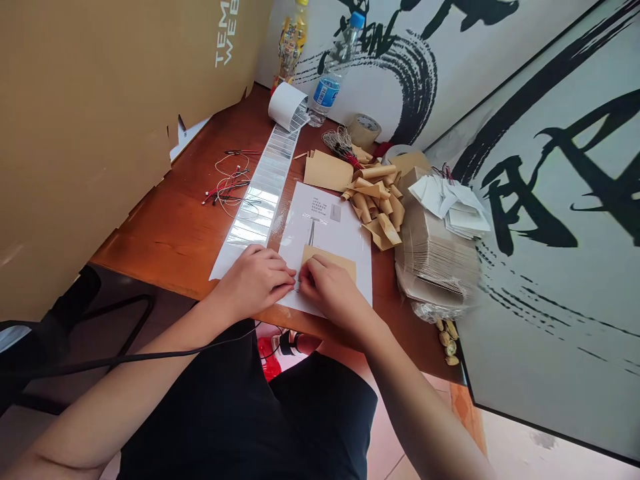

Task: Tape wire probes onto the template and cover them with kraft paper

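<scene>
My left hand [257, 281] rests at the table's front edge, over the lower left part of a white printed sheet [361, 250]. Its fingers are curled in and pressed together; what they pinch, if anything, is too small to make out. Close beside it, my right hand [333, 288] bends its fingers at the left edge of a small brown paper card [345, 262], pinching it against the sheet. Part of that card is hidden under the hand. A thin dark line runs down the sheet above the card.
Left of the sheet lies a strip of silvery labels [260, 180], unrolling from a roll [287, 107]. Thin wires [230, 187] lie beyond it. To the right are crumpled brown papers [377, 200] and a wrapped card stack [435, 253]. Bottles [327, 90] stand behind; a cardboard box [125, 100] looms left.
</scene>
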A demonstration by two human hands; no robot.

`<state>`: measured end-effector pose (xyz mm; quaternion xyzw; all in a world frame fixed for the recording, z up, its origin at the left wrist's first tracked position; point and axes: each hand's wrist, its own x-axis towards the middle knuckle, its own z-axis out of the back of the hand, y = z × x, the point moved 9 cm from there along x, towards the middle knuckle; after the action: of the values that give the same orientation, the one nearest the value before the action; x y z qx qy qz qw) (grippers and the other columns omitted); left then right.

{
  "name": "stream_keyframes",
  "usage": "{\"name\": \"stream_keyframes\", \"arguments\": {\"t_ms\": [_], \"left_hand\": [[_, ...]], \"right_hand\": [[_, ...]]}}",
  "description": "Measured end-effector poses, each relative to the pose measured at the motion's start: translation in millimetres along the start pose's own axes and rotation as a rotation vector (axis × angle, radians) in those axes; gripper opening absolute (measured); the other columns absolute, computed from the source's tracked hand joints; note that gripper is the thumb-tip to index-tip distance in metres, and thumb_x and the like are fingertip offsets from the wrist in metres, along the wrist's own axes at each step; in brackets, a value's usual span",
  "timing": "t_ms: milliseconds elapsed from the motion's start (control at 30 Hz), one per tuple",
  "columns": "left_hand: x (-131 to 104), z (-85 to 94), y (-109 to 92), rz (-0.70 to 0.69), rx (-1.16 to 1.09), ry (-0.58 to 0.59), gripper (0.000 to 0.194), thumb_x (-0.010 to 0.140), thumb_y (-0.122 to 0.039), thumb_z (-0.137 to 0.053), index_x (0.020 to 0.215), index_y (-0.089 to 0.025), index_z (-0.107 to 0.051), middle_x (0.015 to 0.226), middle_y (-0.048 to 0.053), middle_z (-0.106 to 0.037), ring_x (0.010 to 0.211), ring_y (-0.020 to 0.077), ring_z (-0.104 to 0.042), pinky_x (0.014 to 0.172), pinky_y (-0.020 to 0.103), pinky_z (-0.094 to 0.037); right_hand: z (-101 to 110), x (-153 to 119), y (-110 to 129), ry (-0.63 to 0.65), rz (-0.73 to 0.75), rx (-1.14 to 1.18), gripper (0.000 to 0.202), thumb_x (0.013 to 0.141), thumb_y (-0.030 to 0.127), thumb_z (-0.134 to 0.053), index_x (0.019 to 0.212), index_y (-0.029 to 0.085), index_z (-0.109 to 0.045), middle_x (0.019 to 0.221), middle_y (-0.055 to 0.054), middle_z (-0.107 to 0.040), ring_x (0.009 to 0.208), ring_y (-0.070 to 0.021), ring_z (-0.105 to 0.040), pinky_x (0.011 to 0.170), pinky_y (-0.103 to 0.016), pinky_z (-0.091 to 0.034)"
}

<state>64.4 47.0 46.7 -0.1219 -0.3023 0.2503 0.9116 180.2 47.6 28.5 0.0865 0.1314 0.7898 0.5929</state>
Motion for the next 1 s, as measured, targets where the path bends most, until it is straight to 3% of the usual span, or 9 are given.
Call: {"name": "stream_keyframes", "arguments": {"t_ms": [1000], "left_hand": [[-0.6, -1.0, 0.4, 0.006, 0.021, 0.015, 0.021, 0.101, -0.024, -0.06, 0.094, -0.021, -0.08, 0.097, 0.0, -0.083, 0.097, 0.0201, -0.071, 0.087, 0.04, -0.045]], "right_hand": [[-3.8, -1.6, 8.0, -0.022, 0.03, -0.111, 0.012, 0.092, 0.013, -0.053, 0.084, 0.017, -0.061, 0.083, -0.007, -0.062, 0.068, -0.0188, -0.052, 0.066, -0.032, -0.036]]}}
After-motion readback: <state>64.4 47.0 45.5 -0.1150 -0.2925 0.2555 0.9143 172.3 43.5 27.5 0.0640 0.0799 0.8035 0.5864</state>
